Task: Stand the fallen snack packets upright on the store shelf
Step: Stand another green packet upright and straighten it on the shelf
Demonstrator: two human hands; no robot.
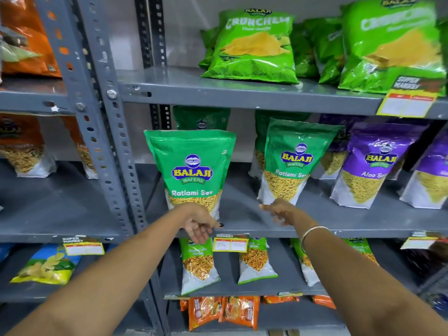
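Both hands empty, fingers loose: left hand (197,225) just below upright Ratlami Sev pkt (191,170), right hand (281,212) beside

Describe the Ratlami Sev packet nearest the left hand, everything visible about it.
The Ratlami Sev packet is a glossy plastic stand-up pouch: green top with a blue and yellow Balaji Wafers logo, white lettering, and a lower part showing yellow sev, edged in white. It stands upright, facing forward, at the front left of the middle shelf, beside the grey upright post. Another green packet stands behind it. The left hand covers its bottom edge; actual contact cannot be told.
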